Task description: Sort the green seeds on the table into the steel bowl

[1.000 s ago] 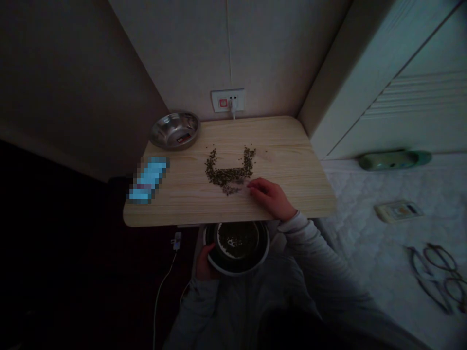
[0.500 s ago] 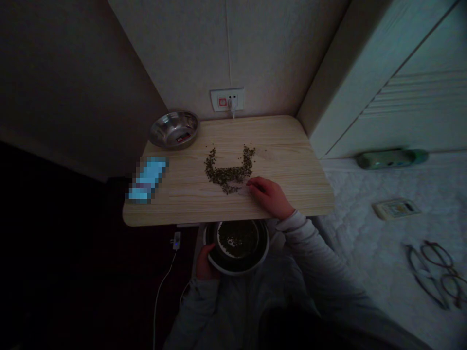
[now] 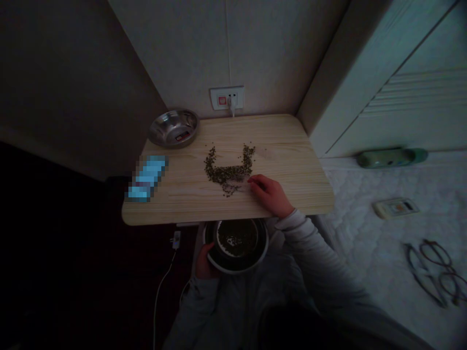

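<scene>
Small dark green grains, like mung beans (image 3: 228, 173), lie in a U shape on the wooden table (image 3: 189, 206). At the near right side of the pile, my right hand (image 3: 270, 194) is closed in a pinch around a thin see-through piece (image 3: 239, 185), which rests over some of the grains; its outline is faint. Below the table's front edge, my left hand (image 3: 206, 262) grips a pale-rimmed bowl (image 3: 237, 271) by its left side. Inside that bowl a round inner part holds a layer of similar dark grains (image 3: 239, 238).
At the table's back left corner stands a steel bowl (image 3: 174, 129). A lit, blurred phone (image 3: 148, 178) lies at the left edge. Behind is a wall socket (image 3: 226, 98) with a plug. On the bed at right are a green case (image 3: 392, 158), a pale box (image 3: 397, 208) and glasses (image 3: 436, 255).
My right hand and the see-through piece have shifted only slightly at the pile's near edge, and a few grains there lie differently. My left hand keeps the bowl in place.
</scene>
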The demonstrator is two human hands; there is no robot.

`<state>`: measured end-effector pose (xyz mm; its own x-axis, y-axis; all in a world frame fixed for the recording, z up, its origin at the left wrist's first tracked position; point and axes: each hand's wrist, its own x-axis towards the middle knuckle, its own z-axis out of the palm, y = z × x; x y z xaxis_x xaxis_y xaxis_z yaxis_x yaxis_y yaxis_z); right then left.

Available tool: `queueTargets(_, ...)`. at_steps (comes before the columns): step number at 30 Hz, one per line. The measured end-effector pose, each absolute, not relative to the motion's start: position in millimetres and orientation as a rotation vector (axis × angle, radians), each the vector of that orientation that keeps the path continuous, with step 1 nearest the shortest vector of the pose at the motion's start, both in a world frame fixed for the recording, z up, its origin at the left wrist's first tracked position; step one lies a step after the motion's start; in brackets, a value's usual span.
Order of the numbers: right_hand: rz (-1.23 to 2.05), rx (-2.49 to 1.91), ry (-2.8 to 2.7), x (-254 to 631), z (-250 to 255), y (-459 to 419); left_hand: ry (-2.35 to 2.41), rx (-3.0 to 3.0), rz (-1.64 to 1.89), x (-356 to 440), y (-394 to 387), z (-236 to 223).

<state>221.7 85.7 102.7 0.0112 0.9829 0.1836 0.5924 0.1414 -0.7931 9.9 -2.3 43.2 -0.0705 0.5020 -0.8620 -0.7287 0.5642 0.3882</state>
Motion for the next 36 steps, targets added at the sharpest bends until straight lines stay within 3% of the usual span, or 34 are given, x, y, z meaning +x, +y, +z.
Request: queueTargets(36,0.689,-1.511,-1.756,224,104,84,1.377,-0.303,0.994,14,1,57)
